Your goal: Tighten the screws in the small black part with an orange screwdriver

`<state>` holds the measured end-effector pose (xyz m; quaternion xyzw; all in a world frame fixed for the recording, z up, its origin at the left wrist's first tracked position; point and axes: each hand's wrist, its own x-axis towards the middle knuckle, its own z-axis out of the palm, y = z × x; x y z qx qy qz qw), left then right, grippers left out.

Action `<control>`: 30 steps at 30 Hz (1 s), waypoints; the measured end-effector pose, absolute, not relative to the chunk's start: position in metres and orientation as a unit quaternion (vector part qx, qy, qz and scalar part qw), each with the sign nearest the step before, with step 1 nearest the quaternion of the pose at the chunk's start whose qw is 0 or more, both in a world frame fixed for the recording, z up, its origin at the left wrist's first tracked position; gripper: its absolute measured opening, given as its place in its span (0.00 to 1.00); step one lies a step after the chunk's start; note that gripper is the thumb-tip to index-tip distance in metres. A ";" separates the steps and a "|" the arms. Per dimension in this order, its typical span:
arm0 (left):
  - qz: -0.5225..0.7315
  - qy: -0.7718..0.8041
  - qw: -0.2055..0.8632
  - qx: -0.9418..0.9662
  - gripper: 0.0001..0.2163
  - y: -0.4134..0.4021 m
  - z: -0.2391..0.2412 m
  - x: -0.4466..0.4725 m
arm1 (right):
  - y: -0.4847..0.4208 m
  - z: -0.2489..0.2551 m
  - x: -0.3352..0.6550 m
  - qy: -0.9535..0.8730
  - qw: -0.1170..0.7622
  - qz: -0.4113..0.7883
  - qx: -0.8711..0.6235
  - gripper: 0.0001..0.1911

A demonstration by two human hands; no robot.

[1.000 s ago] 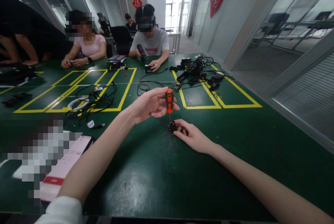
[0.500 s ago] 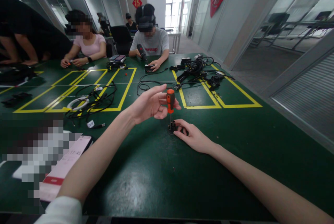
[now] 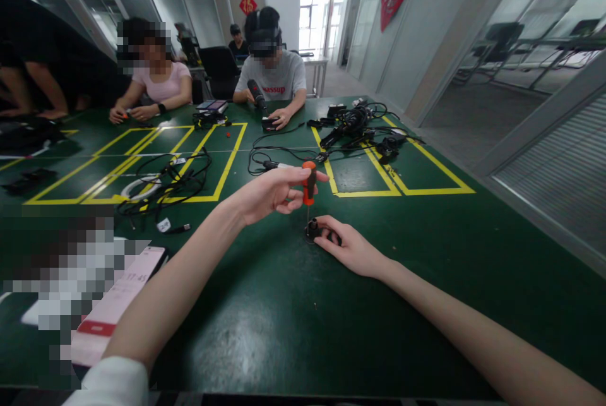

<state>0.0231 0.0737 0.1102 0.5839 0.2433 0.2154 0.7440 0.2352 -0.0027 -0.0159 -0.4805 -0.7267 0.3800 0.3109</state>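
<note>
My left hand (image 3: 279, 190) has its thumb and fingers closed on the orange and dark grey handle of a screwdriver (image 3: 309, 186). The screwdriver stands nearly upright, its thin shaft running down to a small round black part (image 3: 311, 232) on the green table. Beside that part, my right hand (image 3: 348, 245) grips its right edge between thumb and fingers. Where exactly the tip meets the part is too small to make out.
On the green table (image 3: 402, 330), a phone (image 3: 118, 298) lies left of my left forearm. Tangled black cables (image 3: 353, 125) lie at the back right, more cables (image 3: 189, 172) at the left. Across the table, a person in grey (image 3: 279, 74) holds a power tool (image 3: 257, 94).
My left thumb, raised off the handle before, has come down onto the top of the screwdriver. My right hand and the black part stay in place.
</note>
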 end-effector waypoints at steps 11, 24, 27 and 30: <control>0.201 0.253 0.757 0.567 0.24 0.077 0.112 0.023 | -0.003 -0.015 0.236 -0.727 0.311 0.380 -0.480 0.17; 0.215 0.255 0.737 0.588 0.27 0.071 0.112 0.024 | -0.002 -0.016 0.236 -0.732 0.304 0.370 -0.485 0.18; 0.223 0.252 0.731 0.593 0.25 0.073 0.111 0.024 | -0.003 -0.015 0.236 -0.732 0.306 0.373 -0.482 0.18; 0.218 0.242 0.741 0.588 0.26 0.075 0.110 0.024 | -0.003 -0.015 0.236 -0.730 0.306 0.377 -0.480 0.17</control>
